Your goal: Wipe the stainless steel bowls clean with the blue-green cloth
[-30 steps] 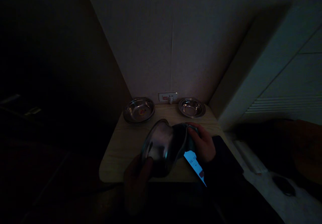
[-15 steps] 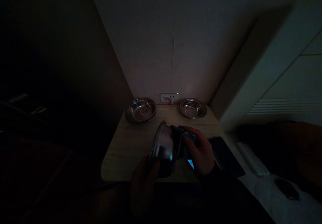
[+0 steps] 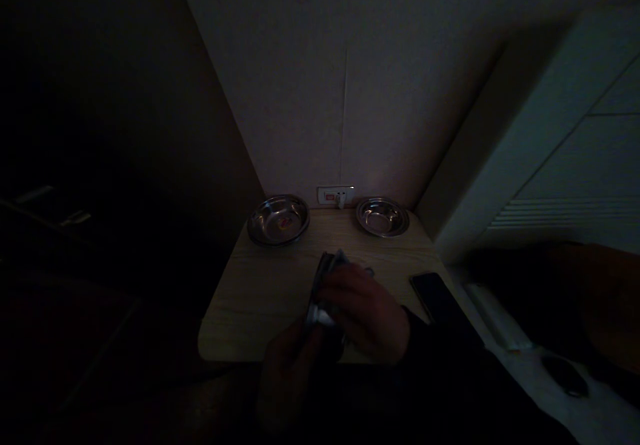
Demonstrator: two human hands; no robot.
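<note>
One metal bowl (image 3: 326, 317) tilts above the near edge of the tabletop (image 3: 245, 305), rim running toward the wall (image 3: 300, 98), its near end clamped in the left hand's (image 3: 286, 368) fingers; the right hand (image 3: 369, 311), fingers closed on a cloth (image 3: 342, 256), covers its right side.

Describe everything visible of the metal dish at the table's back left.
The metal dish is round and shallow, with a shiny, steel-looking surface catching dim reflections. Inside, near its middle, is a reddish-orange mark, too blurred to read. It sits upright, open side up, on the wood-look table, left of the wall socket. Neither the left hand nor the right hand touches it. Whether another is nested beneath, I can't tell.
</note>
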